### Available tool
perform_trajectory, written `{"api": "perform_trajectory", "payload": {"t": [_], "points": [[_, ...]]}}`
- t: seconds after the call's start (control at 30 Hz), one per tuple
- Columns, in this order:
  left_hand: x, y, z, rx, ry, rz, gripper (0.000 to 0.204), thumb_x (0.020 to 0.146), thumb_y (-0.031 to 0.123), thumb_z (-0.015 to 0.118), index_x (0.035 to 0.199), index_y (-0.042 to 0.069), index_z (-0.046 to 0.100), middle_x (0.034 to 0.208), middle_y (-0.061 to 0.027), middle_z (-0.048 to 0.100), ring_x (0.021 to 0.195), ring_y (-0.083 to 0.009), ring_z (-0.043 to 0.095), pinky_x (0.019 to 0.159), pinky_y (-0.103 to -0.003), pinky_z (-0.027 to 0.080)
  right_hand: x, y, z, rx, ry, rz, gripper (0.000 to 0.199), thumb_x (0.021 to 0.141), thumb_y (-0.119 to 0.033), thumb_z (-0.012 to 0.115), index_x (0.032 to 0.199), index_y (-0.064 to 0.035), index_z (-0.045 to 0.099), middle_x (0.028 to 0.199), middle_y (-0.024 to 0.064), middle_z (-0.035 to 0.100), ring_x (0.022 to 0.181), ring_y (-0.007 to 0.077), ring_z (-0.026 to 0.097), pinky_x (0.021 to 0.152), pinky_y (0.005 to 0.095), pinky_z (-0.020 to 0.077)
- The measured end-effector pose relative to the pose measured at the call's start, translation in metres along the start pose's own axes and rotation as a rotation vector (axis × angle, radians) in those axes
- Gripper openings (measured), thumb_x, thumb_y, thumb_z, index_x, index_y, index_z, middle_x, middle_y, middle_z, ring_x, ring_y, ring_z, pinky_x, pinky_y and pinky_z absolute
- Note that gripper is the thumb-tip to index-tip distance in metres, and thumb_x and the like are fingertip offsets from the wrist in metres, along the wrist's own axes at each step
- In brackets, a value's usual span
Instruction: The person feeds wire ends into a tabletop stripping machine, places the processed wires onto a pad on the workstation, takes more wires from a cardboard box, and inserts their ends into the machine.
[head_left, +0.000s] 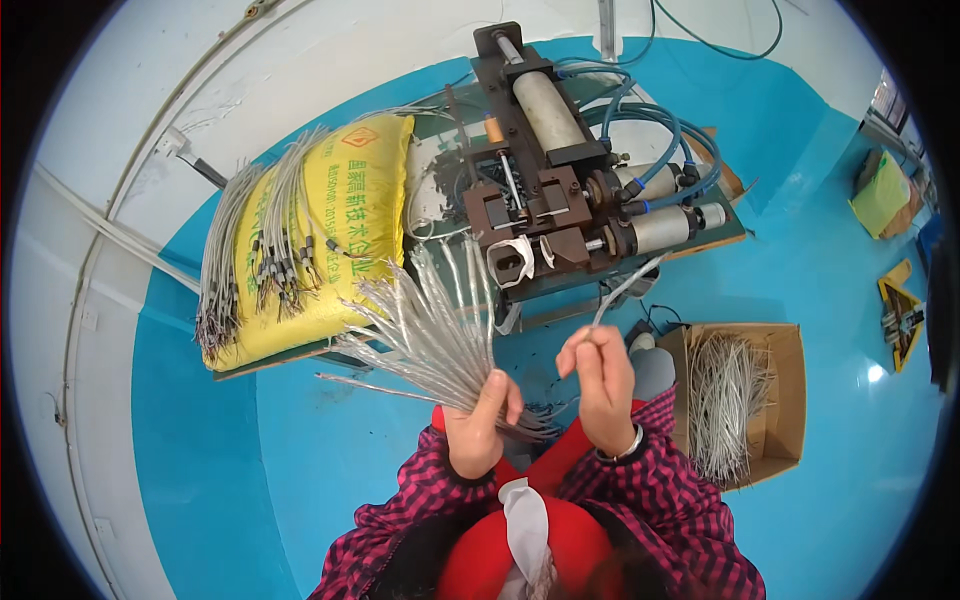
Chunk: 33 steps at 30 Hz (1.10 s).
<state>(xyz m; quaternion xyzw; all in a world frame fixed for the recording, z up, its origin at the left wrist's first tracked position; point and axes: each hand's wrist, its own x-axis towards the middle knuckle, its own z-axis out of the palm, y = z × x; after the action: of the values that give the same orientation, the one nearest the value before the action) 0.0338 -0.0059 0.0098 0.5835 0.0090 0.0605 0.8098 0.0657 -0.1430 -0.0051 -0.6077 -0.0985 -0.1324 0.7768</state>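
Note:
My left hand (pixel 476 425) is closed round a thick bundle of grey cables (pixel 430 330), whose ends fan out up and to the left. A short way to its right, my right hand (pixel 602 385) pinches a single grey cable (pixel 625 288) between thumb and fingers, its free end slanting up to the right. Beyond both hands stands a brown and black machine (pixel 540 215) with metal cylinders on a bench. White cloth-like pieces (pixel 512 258) hang at its near end. The bundle's tips come close to the machine's near left side.
A full yellow sack (pixel 335 200) lies on the bench at left, with cables (pixel 285 215) draped over it. An open cardboard box (pixel 790 400) of cables stands on the blue floor at right. Blue air hoses (pixel 685 140) loop behind the machine. A yellow tool (pixel 902 315) lies far right.

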Motion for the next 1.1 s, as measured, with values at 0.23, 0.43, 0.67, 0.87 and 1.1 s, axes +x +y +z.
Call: {"api": "perform_trajectory", "payload": {"t": [0.23,0.43,0.67,0.87,1.1], "points": [[-0.007,-0.01,0.005,-0.13,-0.059,-0.063,0.008,0.093,0.008,0.052,0.094,0.001,0.056,0.071,-0.0016,0.054,0.06,-0.0075,0.048,0.053,-0.02,0.037,-0.006,-0.01,0.017,-0.057,-0.159,0.086,0.017,0.08,-0.005,0.067,0.093,-0.0002,0.058,0.069,-0.0008,0.047,0.054,0.0051,0.04,0.047,0.0208,0.032],[-0.006,-0.018,0.002,-0.138,-0.113,-0.031,0.011,0.094,0.009,0.049,0.09,0.001,0.056,0.072,-0.0041,0.057,0.062,-0.01,0.052,0.055,-0.022,0.04,-0.005,-0.018,0.022,0.074,-0.124,0.201,0.006,0.086,-0.004,0.06,0.088,0.001,0.057,0.068,-0.0006,0.048,0.056,0.005,0.046,0.046,0.0202,0.0346],[0.001,-0.015,0.003,-0.022,0.118,0.144,0.017,0.096,0.01,0.043,0.088,-0.004,0.051,0.076,-0.0129,0.059,0.069,-0.0202,0.059,0.069,-0.032,0.049,0.015,-0.013,0.016,0.139,-0.075,0.289,0.015,0.095,-0.013,0.048,0.089,0.0002,0.051,0.062,0.001,0.052,0.055,0.0039,0.045,0.052,0.0197,0.0355],[-0.004,-0.01,-0.001,-0.048,0.02,0.133,0.017,0.097,0.014,0.041,0.088,0.0,0.043,0.067,-0.0095,0.049,0.064,-0.0206,0.054,0.064,-0.033,0.047,0.03,-0.002,0.013,0.077,-0.096,0.304,0.017,0.094,-0.015,0.049,0.088,0.0,0.053,0.058,-0.0002,0.051,0.052,0.0025,0.044,0.048,0.0189,0.0315],[-0.004,-0.006,0.001,-0.088,0.009,0.104,0.014,0.097,0.013,0.04,0.091,0.0,0.041,0.066,-0.0096,0.047,0.06,-0.0193,0.051,0.061,-0.032,0.046,0.038,0.002,0.016,0.058,-0.074,0.316,0.019,0.094,-0.016,0.051,0.086,0.0007,0.053,0.056,-0.0005,0.05,0.048,0.0028,0.044,0.045,0.0204,0.0322]]}}
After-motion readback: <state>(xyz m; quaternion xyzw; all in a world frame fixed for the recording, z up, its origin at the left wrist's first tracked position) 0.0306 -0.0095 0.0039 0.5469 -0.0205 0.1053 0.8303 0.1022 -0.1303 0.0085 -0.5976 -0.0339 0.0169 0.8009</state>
